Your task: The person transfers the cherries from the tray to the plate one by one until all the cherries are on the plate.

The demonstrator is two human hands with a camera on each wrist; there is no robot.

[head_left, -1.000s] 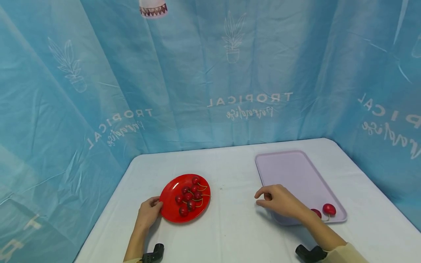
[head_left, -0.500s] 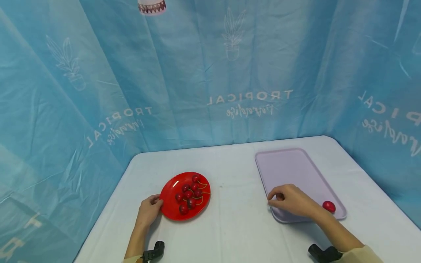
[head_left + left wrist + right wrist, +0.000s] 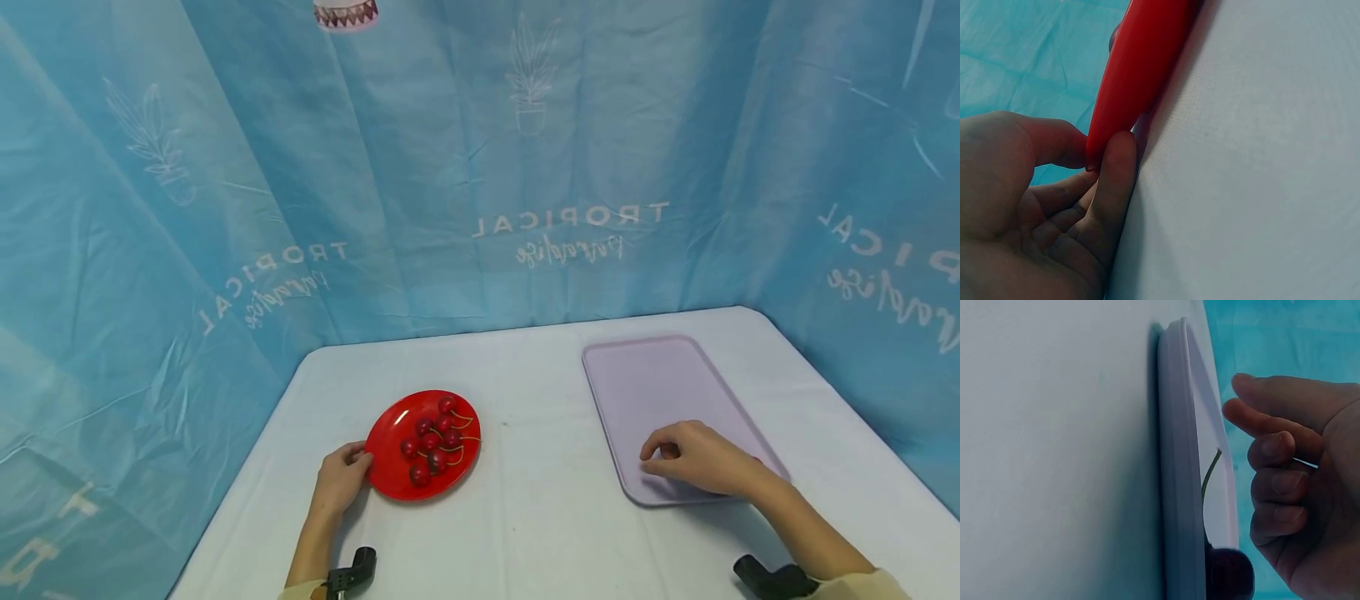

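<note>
— Looking at the left hand [image 3: 341, 482], we see thumb and fingers pinching the rim of the red plate [image 3: 390, 437], probably to keep it from sliding on the table [image 3: 525, 525].

— And the cherries [image 3: 435, 442]?

— Heaped on the plate, stems tangled, right of that hand.

— The right hand [image 3: 701, 467]?

— It hovers over the near end of the lilac tray [image 3: 660, 383], fingers loosely curled [image 3: 1279, 481]. We can't tell whether they pinch anything. In the wrist view a cherry [image 3: 1229, 575] lies on the tray beneath the palm, its stem standing up.

— Why low there?

— We'd judge that's where fruit is being laid, well apart from the plate.
</note>
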